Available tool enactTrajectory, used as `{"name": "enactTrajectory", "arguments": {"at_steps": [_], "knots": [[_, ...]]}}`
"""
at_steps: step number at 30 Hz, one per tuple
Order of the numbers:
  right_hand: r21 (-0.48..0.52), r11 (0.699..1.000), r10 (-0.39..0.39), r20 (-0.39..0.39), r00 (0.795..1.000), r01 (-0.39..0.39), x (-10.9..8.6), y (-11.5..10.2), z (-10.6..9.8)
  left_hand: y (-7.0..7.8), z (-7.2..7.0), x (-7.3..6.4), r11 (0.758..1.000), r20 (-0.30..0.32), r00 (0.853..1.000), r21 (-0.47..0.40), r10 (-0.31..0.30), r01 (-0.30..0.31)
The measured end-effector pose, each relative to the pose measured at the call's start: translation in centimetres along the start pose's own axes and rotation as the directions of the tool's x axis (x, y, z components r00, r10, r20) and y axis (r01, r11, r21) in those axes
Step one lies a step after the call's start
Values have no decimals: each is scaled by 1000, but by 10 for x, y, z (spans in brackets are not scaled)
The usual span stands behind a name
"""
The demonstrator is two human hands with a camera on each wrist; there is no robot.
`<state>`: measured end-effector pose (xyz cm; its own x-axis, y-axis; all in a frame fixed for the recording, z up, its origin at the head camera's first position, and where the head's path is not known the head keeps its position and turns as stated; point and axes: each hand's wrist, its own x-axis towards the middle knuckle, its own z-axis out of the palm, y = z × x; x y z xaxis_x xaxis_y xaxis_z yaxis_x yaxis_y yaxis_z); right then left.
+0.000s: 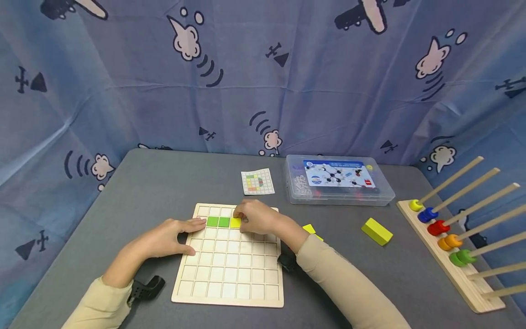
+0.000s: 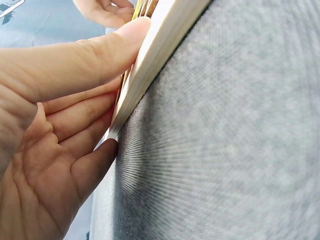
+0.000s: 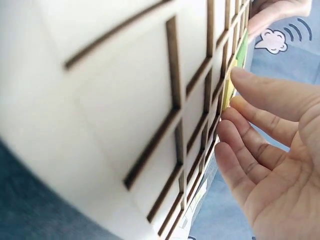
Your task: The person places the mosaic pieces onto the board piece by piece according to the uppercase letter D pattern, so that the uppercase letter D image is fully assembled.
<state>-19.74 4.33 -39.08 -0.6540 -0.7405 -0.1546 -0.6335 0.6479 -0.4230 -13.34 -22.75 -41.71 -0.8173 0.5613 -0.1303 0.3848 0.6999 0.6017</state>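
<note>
A wooden grid board point(image 1: 228, 289) lies flat on the grey table. In its second row from the far edge sit two green tiles, one green tile point(image 1: 212, 221) beside the other point(image 1: 223, 222), with a yellow tile point(image 1: 235, 222) to their right. My right hand point(image 1: 259, 217) pinches this yellow tile between thumb and fingertips at its square, as the right wrist view shows. My left hand point(image 1: 170, 237) rests on the board's left edge, fingers extended over the row's left end and thumb lower down. A reddish edge shows beside those fingertips; the rest there is covered.
Beyond the board lies a small printed colour-grid card point(image 1: 257, 181). A clear plastic box point(image 1: 339, 194) stands at the back right. A yellow block point(image 1: 377, 231) lies right of the board; more yellow point(image 1: 309, 229) shows behind my right forearm. A pegged rack with coloured rings point(image 1: 456, 260) stands far right.
</note>
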Motion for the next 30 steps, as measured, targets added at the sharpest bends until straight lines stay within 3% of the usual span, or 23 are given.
{"name": "enactTrajectory", "arguments": {"at_steps": [8, 18, 24, 30], "knots": [[71, 997, 6, -56, 998, -2, -20, 5, -10, -2, 1, -1, 1000, 7, 1000, -7, -5, 5], [94, 994, 60, -125, 990, -49, -72, 38, -17, 0, 2, 0, 1000, 4, 1000, -4, 5, -5], [97, 988, 132, -116, 984, -121, -91, 57, -14, -3, 2, 0, 1000, 12, 1000, -2, 6, -6], [79, 986, 149, -64, 987, -144, -96, 62, -14, -4, 2, 0, 1000, 15, 1000, -7, 2, -2]]}}
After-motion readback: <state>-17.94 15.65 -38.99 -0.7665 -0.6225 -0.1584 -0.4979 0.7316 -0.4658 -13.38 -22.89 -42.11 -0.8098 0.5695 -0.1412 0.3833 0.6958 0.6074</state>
